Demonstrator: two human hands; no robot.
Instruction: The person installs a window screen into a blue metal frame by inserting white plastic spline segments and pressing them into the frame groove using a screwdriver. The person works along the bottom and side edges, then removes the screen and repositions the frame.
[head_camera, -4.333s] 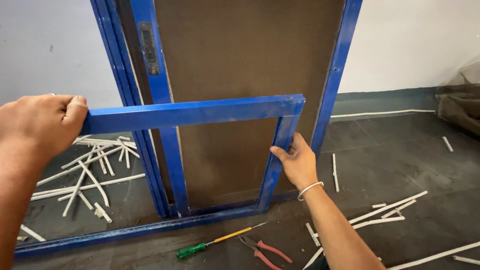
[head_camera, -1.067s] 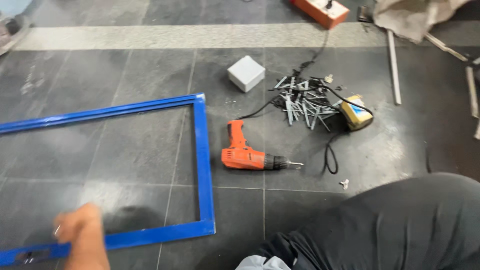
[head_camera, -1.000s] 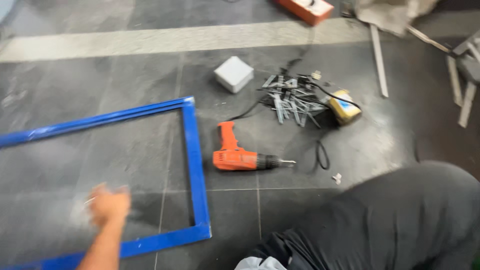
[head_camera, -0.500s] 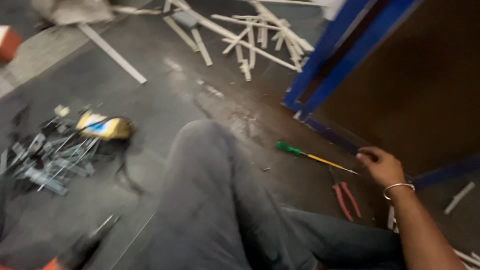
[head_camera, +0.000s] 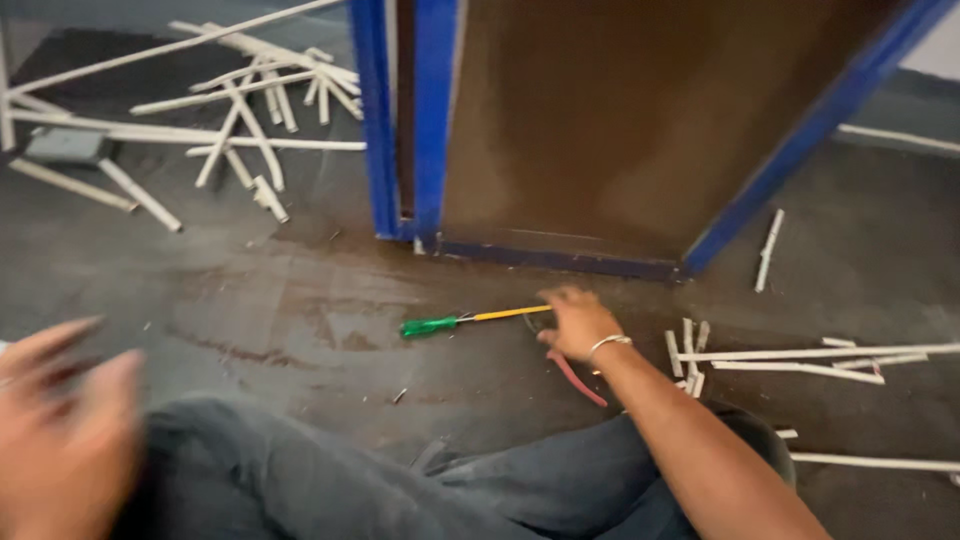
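My right hand (head_camera: 575, 322) reaches down to the dark floor and rests on red-handled pliers (head_camera: 577, 377), one handle sticking out below the palm. Whether the fingers have closed on the pliers is hidden. A screwdriver with a green handle and yellow shaft (head_camera: 470, 320) lies just left of that hand, its tip near the fingers. My left hand (head_camera: 55, 430) is blurred at the lower left, fingers spread, holding nothing. My dark trouser leg (head_camera: 400, 485) lies across the bottom.
A blue metal frame with a brown panel (head_camera: 620, 120) leans upright behind the tools. White plastic strips (head_camera: 240, 110) are scattered at the upper left, more white strips (head_camera: 800, 355) at the right. A grey box (head_camera: 65, 147) lies at the far left.
The view swung from the orange drill and flat blue frame to the upright panel. My right hand has moved onto the pliers beside the screwdriver; my left hand has come into view.
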